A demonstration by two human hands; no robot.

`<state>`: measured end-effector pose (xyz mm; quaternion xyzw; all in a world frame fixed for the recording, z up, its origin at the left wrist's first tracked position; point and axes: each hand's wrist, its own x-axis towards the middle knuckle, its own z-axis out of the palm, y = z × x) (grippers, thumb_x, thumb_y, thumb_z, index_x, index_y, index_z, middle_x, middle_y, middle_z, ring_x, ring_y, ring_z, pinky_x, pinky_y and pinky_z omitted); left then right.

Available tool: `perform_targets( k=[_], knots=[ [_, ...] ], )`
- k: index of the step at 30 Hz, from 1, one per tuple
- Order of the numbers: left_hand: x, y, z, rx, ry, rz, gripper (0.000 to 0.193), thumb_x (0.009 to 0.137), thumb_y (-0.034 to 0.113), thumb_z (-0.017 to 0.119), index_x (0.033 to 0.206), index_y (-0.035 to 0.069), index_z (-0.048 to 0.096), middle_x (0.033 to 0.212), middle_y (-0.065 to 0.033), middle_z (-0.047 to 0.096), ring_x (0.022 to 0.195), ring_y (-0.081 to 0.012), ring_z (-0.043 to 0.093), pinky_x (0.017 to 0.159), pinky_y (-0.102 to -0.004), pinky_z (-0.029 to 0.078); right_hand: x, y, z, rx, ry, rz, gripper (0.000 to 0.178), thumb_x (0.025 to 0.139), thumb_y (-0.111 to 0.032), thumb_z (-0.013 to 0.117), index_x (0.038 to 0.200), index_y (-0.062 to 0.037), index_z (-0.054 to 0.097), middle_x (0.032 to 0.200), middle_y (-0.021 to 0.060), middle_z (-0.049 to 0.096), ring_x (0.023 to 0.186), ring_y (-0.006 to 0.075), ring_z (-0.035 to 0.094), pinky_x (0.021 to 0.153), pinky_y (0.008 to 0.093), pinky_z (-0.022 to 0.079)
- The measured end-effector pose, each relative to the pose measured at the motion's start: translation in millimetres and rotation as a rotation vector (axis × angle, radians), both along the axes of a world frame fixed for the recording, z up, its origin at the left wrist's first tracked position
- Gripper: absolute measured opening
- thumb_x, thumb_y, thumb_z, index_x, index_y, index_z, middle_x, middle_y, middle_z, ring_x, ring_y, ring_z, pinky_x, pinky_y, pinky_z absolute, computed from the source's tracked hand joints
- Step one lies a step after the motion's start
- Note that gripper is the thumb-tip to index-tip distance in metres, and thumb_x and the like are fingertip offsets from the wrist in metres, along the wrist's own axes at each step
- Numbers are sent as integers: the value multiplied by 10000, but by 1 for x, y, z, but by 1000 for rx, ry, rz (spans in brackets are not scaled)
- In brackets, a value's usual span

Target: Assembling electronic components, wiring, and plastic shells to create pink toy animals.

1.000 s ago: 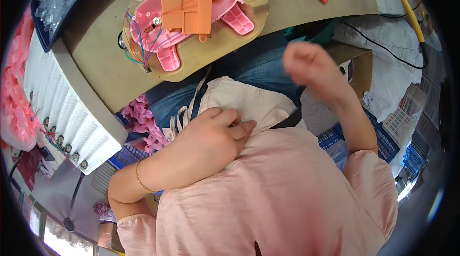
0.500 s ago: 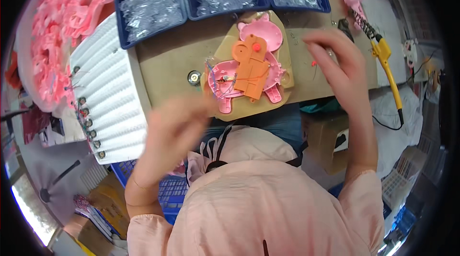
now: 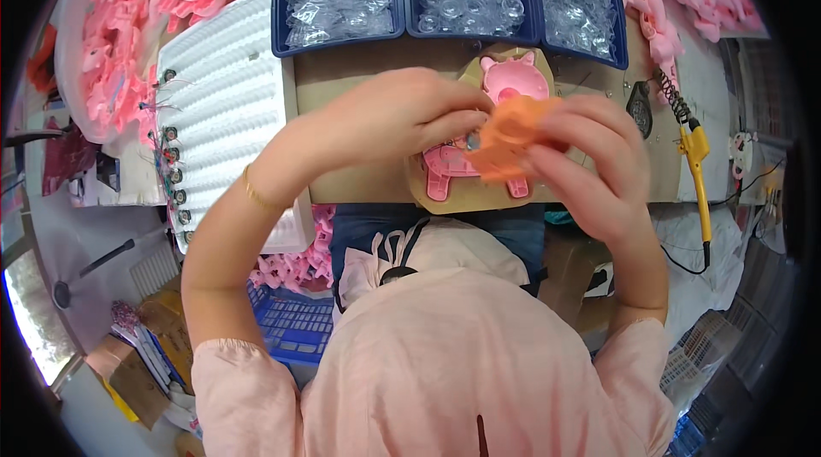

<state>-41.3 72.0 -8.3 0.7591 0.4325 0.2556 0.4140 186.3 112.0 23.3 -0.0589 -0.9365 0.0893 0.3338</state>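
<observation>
My right hand point(image 3: 599, 162) grips an orange plastic housing point(image 3: 505, 145), raised and tilted over a pink animal-shaped shell point(image 3: 517, 79). From the left, my left hand point(image 3: 385, 119) reaches to the housing's edge with thumb and fingers pinched together. What sits in that pinch is too small to name. A small silvery round piece point(image 3: 473, 141) shows just below those fingertips, against the housing. The shell lies hollow side up in a tan holder point(image 3: 469, 203) at the table's near edge. Its middle is hidden by the housing and my hands.
Blue bins point(image 3: 339, 48) of clear plastic parts line the back. A white ridged tray point(image 3: 227, 115) with small round wired parts along its edge stands left. Pink shells point(image 3: 128, 38) are heaped at far left and right. A yellow-handled soldering iron point(image 3: 699, 175) rests at right.
The orange housing has been lifted off the pink shell into my right hand. My left hand has moved up and right to meet it. The whole view has shifted slightly.
</observation>
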Motion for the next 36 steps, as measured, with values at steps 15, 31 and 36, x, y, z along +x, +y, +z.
perform_targets(
  k=[15,31,36],
  knots=[
    [6,-40,16,-216,-304,666,131,844,84,633,947,4,628,842,-17,614,706,-64,550,625,-199,441,9,2,4,-795,43,-542,134,821,-72,618,768,-12,510,788,15,488,684,86,493,577,210,393],
    [39,-94,-28,-168,-340,885,198,782,17,668,968,-13,610,862,-78,638,794,-121,603,717,-239,495,-49,-5,-29,-484,-616,-5,224,719,-91,623,937,-42,614,882,71,623,808,251,587,688,358,434],
    [34,-94,-45,290,71,687,135,771,75,669,885,32,612,788,-79,602,708,-201,556,671,-320,417,-48,-17,-26,-313,-457,-33,170,680,-90,620,836,-21,612,831,91,566,777,260,541,661,343,412]
  ],
)
